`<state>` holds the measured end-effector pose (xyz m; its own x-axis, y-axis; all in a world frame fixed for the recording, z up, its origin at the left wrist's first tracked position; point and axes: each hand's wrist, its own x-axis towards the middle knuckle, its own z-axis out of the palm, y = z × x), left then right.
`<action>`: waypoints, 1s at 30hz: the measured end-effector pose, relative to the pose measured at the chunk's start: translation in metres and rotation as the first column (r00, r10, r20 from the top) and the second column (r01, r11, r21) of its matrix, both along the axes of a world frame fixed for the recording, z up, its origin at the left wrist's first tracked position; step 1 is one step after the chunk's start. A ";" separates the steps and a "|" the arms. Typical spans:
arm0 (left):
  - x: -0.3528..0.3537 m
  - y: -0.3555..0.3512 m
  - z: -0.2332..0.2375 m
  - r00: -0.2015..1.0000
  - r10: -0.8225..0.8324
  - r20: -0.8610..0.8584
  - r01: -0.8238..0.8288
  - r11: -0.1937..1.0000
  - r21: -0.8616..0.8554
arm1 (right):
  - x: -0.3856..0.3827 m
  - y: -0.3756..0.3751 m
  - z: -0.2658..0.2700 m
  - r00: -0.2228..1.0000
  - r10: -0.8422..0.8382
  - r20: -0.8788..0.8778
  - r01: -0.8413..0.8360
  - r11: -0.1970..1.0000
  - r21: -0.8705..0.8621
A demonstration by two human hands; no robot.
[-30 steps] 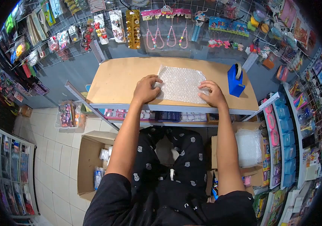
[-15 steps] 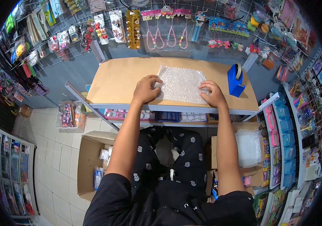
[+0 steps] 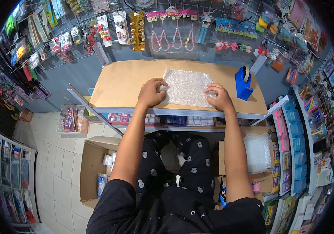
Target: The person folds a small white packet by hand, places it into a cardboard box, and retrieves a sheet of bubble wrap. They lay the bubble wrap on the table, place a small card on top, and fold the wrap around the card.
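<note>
A sheet of clear bubble wrap (image 3: 186,87) lies flat on the wooden tabletop (image 3: 122,84). At its left edge is my left hand (image 3: 150,92), fingers curled over the border and thumb lower down. My right hand (image 3: 219,96) has its bent fingers and thumb on the right edge of the same sheet. Whether anything lies beneath the wrap cannot be made out. To the right of my right hand stands a blue tape dispenser (image 3: 244,85) with a roll of tape in it.
Beaded bracelets (image 3: 160,41) and other small goods hang on a wire grid behind the table. An open cardboard box (image 3: 90,171) sits at lower left. Another box on the right holds a bubble-wrapped pack (image 3: 258,152). A plastic bin (image 3: 71,121) stands on the floor.
My right hand has shifted very slightly left along with the right edge of the bubble wrap. My left hand stays where it was.
</note>
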<state>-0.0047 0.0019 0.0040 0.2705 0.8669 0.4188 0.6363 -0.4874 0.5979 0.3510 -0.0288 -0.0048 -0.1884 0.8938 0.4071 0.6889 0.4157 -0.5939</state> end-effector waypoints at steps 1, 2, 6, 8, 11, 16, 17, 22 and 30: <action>0.000 -0.001 0.002 1.000 -0.006 0.002 0.006 1.000 -0.012 | 0.000 0.001 -0.002 1.000 -0.004 0.015 0.003 1.000 0.029; 0.000 -0.003 0.004 1.000 -0.011 0.004 0.011 1.000 -0.025 | 0.000 0.002 -0.004 1.000 -0.007 0.029 0.005 0.998 0.058; -0.001 -0.002 0.003 0.999 -0.029 0.014 0.029 0.999 -0.030 | 0.001 0.004 -0.003 0.999 0.015 -0.032 -0.014 1.000 0.012; -0.001 0.001 -0.001 1.000 -0.015 0.001 0.015 1.000 -0.017 | -0.001 0.000 0.002 0.999 0.008 -0.049 -0.009 1.000 -0.018; -0.001 0.000 0.000 1.000 -0.010 0.002 0.010 1.000 -0.026 | 0.002 0.004 -0.004 0.999 0.031 -0.045 -0.029 0.999 0.028; -0.001 0.002 -0.003 1.000 -0.010 0.000 0.010 1.000 -0.006 | 0.004 0.005 -0.006 0.998 0.029 -0.055 -0.029 1.000 0.001; -0.001 0.003 -0.003 1.000 -0.008 0.003 0.008 1.000 -0.001 | 0.005 0.006 -0.007 0.998 0.033 -0.048 -0.032 0.999 0.003; 0.000 0.000 -0.001 0.997 0.059 0.055 -0.055 0.995 -0.084 | 0.005 0.005 -0.006 0.998 0.005 -0.062 -0.004 1.000 0.019; 0.000 -0.004 -0.001 0.985 0.120 -0.124 -0.115 0.992 0.051 | 0.001 0.002 -0.004 0.995 -0.035 0.092 0.030 0.998 0.057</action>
<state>-0.0045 -0.0023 0.0034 0.2212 0.8776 0.4254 0.7598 -0.4285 0.4890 0.3523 -0.0270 -0.0091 -0.1986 0.8764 0.4387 0.7536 0.4227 -0.5033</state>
